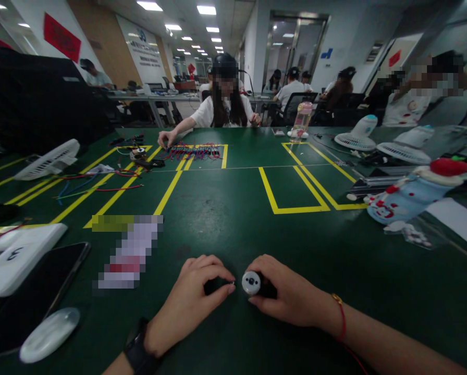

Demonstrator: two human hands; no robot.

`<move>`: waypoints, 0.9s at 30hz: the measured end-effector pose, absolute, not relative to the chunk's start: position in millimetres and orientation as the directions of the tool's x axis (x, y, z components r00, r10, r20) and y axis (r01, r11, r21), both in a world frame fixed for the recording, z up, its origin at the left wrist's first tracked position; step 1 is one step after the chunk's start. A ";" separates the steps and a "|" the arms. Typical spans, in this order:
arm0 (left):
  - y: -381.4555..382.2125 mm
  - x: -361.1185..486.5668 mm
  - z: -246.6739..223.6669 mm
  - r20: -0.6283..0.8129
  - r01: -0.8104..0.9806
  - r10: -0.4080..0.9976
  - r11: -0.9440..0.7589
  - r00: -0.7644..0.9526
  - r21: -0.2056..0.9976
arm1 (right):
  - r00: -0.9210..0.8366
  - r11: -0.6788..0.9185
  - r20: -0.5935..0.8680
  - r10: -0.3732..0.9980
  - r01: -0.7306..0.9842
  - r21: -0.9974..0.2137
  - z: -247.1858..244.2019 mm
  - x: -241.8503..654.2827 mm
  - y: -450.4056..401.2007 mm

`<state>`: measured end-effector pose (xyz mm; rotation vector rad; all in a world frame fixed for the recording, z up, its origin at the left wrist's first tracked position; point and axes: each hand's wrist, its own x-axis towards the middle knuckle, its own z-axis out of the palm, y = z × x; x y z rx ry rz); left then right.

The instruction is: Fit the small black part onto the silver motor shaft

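Close to the table's near edge, my right hand point(286, 291) is wrapped around a small round part point(251, 283) with a pale end face and dark holes, turned toward the camera. Just left of it, my left hand point(198, 289) pinches something tiny between thumb and fingertip, too small to name. The two hands are a short gap apart over the green table point(213, 219). A black watch is on my left wrist, and a red string bracelet is on my right.
A person point(225, 94) sits opposite, one hand at a row of wired parts point(198, 151). At left lie a white device point(26, 255), a black tablet point(57, 286) and a white oval object point(49, 335). A blue snowman bottle point(409, 195) and small fans point(403, 146) are at right.
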<state>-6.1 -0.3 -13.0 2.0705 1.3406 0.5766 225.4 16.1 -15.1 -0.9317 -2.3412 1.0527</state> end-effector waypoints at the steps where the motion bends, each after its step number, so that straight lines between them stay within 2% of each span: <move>1: -0.4 -4.9 -10.0 0.045 0.616 0.927 -0.283 0.373 0.735 | -0.695 0.494 0.090 0.713 0.407 -0.768 -14.7 225.3 16.0; 4: -0.9 -0.2 2.8 0.096 0.516 0.942 -0.259 0.321 0.817 | -0.697 0.497 0.089 0.712 0.410 -0.765 -14.3 225.3 15.9; 10: -3.0 15.3 12.4 0.191 0.577 0.895 -0.411 0.404 0.706 | -0.698 0.507 0.098 0.709 0.408 -0.759 -17.5 225.9 16.1; 17: -4.9 22.1 10.7 0.168 0.615 0.887 -0.425 0.431 0.664 | -0.706 0.526 0.117 0.698 0.395 -0.753 -19.0 224.5 16.8; 27: -11.1 10.6 8.5 0.130 0.569 0.907 -0.358 0.401 0.740 | -0.703 0.516 0.109 0.702 0.398 -0.758 -15.8 224.9 16.6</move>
